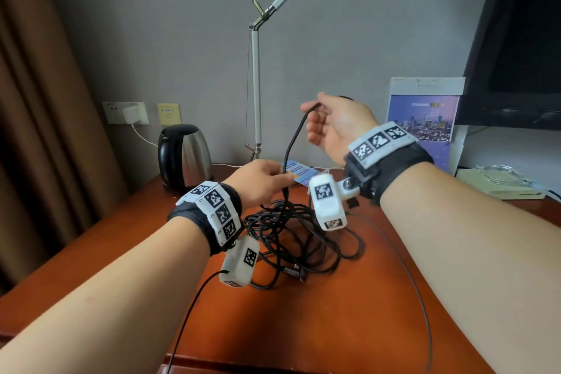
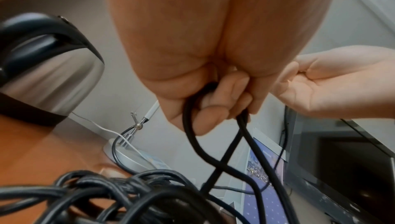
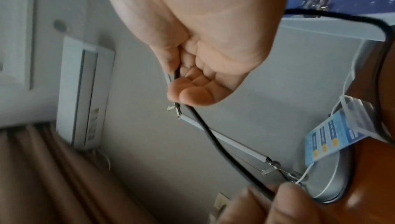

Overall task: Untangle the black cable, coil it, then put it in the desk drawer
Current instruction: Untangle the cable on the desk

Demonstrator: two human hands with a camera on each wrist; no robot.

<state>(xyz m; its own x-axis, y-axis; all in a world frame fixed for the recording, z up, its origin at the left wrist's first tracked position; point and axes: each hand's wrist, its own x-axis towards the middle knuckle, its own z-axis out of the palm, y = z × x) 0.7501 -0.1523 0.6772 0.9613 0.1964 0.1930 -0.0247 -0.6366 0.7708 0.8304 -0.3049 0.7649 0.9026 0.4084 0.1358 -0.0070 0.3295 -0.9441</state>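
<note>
The black cable lies in a tangled heap on the red-brown desk, seen close up in the left wrist view as thick crossing loops. One strand rises from the heap. My left hand holds that strand low down, its curled fingers round a loop. My right hand is raised above and behind it, pinching the strand's upper end between thumb and fingers. No drawer is in view.
A steel kettle stands at the desk's back left. The desk lamp's arm and round base stand behind the heap, with a blue card beside them. A framed city picture and a dark screen are at right.
</note>
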